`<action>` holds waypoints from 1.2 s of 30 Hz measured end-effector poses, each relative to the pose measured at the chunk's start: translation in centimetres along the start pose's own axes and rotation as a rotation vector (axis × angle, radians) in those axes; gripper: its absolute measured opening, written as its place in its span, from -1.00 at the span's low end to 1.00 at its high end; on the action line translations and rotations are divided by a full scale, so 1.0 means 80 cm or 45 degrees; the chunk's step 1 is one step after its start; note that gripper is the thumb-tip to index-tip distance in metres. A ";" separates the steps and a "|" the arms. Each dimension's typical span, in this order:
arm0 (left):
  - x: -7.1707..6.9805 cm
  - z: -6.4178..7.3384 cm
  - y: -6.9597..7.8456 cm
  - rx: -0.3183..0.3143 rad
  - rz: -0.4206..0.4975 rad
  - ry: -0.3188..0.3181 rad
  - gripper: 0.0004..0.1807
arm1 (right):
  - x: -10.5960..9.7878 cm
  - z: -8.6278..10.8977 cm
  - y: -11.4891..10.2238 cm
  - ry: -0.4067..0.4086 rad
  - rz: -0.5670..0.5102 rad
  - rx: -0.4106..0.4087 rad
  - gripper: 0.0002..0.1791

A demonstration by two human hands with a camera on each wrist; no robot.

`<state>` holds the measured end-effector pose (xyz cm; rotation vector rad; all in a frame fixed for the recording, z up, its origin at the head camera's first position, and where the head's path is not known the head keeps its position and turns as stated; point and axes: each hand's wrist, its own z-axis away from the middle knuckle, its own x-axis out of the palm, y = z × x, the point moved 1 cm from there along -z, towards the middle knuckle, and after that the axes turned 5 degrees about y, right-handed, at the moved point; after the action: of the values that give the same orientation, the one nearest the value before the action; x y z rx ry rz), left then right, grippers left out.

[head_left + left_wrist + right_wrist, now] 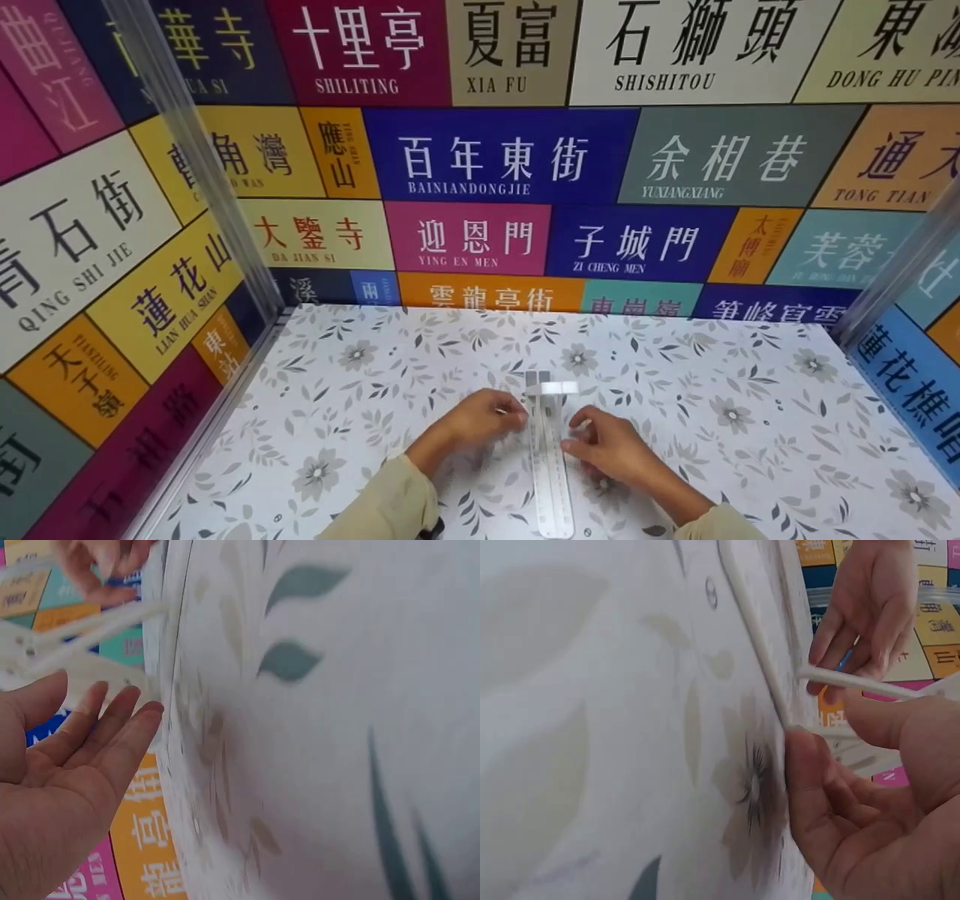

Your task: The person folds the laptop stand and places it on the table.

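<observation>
A long, narrow white plastic piece with ruler-like marks (pixel 553 480) lies on the table, with a raised white ring or curved head (pixel 556 388) at its far end. To its left my left hand (pixel 486 420) hovers with fingers loosely bent and nothing in them; the left wrist view shows its thumb apart from the fingers. On the other side is my right hand (pixel 611 446), a fingertip touching or very near the piece's edge. Seen from the right wrist, its bent fingers (pixel 802 757) lie beside the white edge (pixel 754 630) and thin white struts (pixel 862 682); firm contact is unclear.
Beneath everything is a table cover (pixel 337 420) printed with grey flowers and leaves. Colourful panels (pixel 502 154) with place names stand behind it and on both sides. Clear upright posts (pixel 202 165) mark the corners. A small grey piece (pixel 538 377) shows behind the white head.
</observation>
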<state>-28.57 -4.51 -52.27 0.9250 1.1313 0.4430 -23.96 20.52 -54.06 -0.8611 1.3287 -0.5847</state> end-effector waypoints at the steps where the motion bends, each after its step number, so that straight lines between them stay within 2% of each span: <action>1: 0.004 0.002 0.002 0.028 -0.013 -0.014 -0.84 | -0.001 -0.004 0.003 0.022 0.002 -0.043 -0.61; 5: 0.020 0.004 0.009 0.143 -0.045 -0.068 -0.79 | 0.006 -0.016 0.011 0.068 0.018 -0.217 -0.69; 8: 0.029 0.003 0.010 0.177 -0.083 -0.070 -0.81 | 0.014 -0.022 0.015 0.099 0.071 -0.295 -0.80; 15: 0.040 -0.002 0.014 0.245 -0.219 0.051 -0.87 | 0.019 -0.025 0.014 0.181 0.170 -0.348 -0.89; 19: 0.045 -0.005 0.016 0.280 -0.282 0.103 -0.86 | 0.020 -0.026 0.014 0.187 0.223 -0.379 -0.90; 22: 0.046 -0.007 0.016 0.273 -0.318 0.135 -0.84 | 0.020 -0.027 0.013 0.180 0.246 -0.398 -0.90; 26: 0.045 -0.010 0.017 0.230 -0.330 0.169 -0.82 | 0.021 -0.028 0.012 0.160 0.221 -0.361 -0.89; 29: 0.043 -0.012 0.016 0.176 -0.283 0.166 -0.82 | 0.022 -0.029 0.012 0.156 0.204 -0.346 -0.86; 32: 0.044 -0.013 0.016 0.124 -0.205 0.155 -0.90 | 0.023 -0.032 0.011 0.167 0.200 -0.342 -0.88; 36: 0.045 -0.013 0.017 0.119 -0.110 0.190 -0.84 | 0.023 -0.036 0.009 0.137 0.086 -0.251 -0.93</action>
<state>-27.94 -0.77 -53.37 0.9317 1.3320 0.3962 -26.57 18.89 -55.79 -0.9513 1.5264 -0.4578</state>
